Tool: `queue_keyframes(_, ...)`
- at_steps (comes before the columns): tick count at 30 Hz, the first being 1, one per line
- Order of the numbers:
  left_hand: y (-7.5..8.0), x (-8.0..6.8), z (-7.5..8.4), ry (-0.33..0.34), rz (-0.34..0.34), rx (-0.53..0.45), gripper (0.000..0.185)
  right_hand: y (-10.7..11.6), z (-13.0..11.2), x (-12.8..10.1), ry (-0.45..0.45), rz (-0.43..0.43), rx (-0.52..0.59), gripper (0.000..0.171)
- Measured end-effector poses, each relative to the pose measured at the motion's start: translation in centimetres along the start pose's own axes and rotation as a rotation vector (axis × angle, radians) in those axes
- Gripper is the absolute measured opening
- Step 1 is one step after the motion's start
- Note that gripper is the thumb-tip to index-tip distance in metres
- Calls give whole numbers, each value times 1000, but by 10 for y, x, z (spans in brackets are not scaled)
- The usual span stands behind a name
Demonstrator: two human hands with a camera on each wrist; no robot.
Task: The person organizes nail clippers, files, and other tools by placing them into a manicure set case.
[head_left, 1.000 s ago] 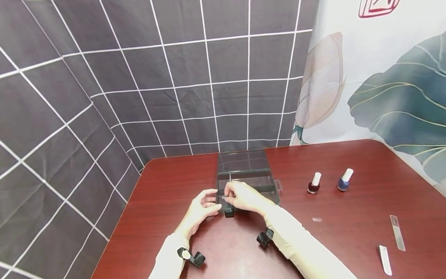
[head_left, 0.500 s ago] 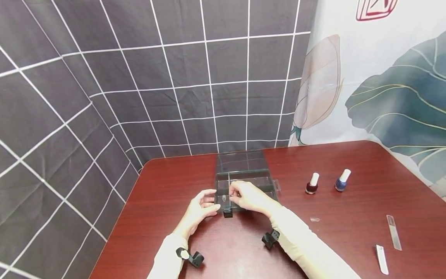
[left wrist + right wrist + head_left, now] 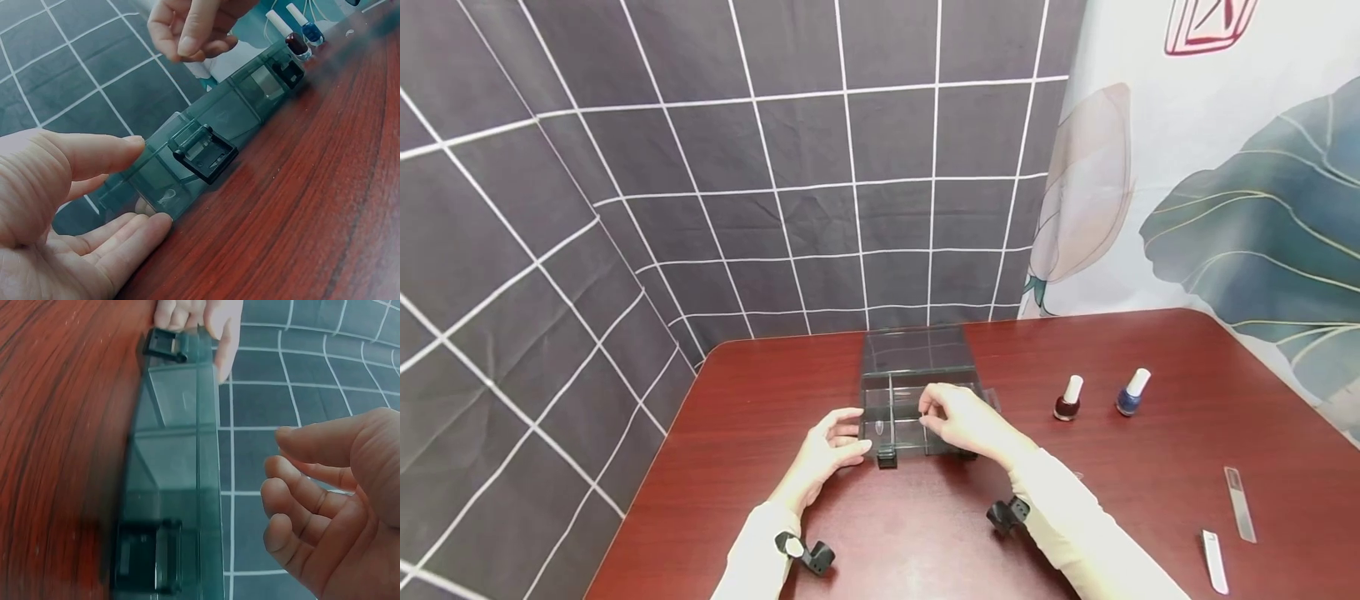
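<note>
A dark, see-through compartment box (image 3: 910,432) sits with its lid (image 3: 916,350) raised at the back. My left hand (image 3: 826,457) holds the box's left end; in the left wrist view the thumb lies at the upper edge and the fingers low at the front. A small clear false nail tip (image 3: 879,427) lies in the front left compartment, also visible through the wall as a pale nail tip (image 3: 167,195). My right hand (image 3: 962,421) hovers over the middle of the box. Its fingers (image 3: 294,506) are loosely curled with nothing showing between them.
Dark red (image 3: 1066,400) and blue (image 3: 1132,392) nail polish bottles stand to the right. A nail file (image 3: 1240,505) and nail clippers (image 3: 1214,562) lie nearer the right front. Black latches (image 3: 209,156) hang from the box's front. The right sleeve (image 3: 1075,517) crosses the table (image 3: 760,392).
My right hand has moved right from the front left compartment to above the middle of the box. The nail tip stays behind in that compartment. My left hand keeps its place.
</note>
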State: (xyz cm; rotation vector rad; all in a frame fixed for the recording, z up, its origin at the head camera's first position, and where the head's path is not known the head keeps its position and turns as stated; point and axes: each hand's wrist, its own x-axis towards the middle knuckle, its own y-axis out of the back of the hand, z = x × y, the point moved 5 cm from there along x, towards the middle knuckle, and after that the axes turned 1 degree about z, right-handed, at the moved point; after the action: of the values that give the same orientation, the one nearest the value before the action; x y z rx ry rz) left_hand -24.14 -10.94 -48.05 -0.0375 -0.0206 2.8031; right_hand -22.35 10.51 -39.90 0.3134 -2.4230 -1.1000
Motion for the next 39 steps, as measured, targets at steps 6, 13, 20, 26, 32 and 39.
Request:
queue_keyframes(6, -1, -1, -1, 8, -2, -5, 63, 3, 9, -10, -25, 4, -4, 12)
queue_keyframes(13, 0, 1, -2, 6, -10, 3, 61, 12, 16, -20, -40, 26, -26, 13)
queue_keyframes(20, 1, 2, 2, -15, -8, 10, 62, 27, 21, -29, -101, 60, -53, 12)
queue_keyframes(26, 0, 1, 1, -3, -9, 2, 62, 39, 22, -41, -126, 69, -88, 12)
queue_keyframes(32, 0, 1, -1, -4, -9, 0, 61, 49, 25, -56, -157, 85, -129, 14)
queue_keyframes(39, 1, 2, -2, -11, -6, 1, 60, 58, 31, -69, -173, 82, -152, 16)
